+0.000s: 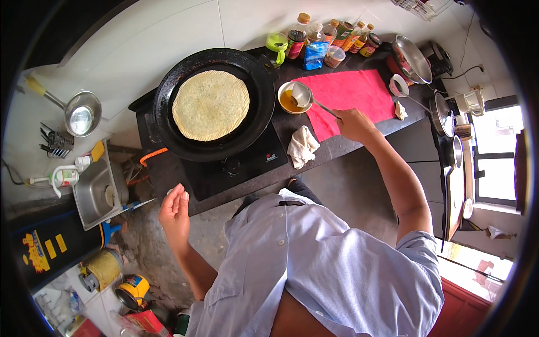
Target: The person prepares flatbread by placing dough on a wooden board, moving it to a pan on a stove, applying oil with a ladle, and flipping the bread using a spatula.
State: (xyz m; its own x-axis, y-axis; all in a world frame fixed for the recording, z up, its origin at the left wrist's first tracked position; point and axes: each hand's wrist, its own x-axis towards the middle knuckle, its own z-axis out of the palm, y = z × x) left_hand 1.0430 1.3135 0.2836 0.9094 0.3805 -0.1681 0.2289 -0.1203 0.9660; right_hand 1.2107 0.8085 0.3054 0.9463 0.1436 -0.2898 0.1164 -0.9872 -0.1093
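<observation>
My right hand (355,125) grips the handle of a metal ladle (323,107). The ladle's head is in a small bowl (305,110) of yellow-orange liquid, probably oil. To the left of the bowl, a large round black pan (259,122) holds a flat, pale filled pie (210,105) with a crimped rim. The pan stands on a black glass cooktop (252,162) and covers much of it. My left hand (174,210) is raised near the counter's front edge, its fingers drawn together with the thumb; nothing is visible in it.
A red cloth (351,99) lies right of the bowl, and a crumpled white rag (303,147) in front. Condiment bottles (330,31) and a green-lidded jug (277,46) line the wall. A steel sink (94,193) is at left, a metal basin (412,59) at far right.
</observation>
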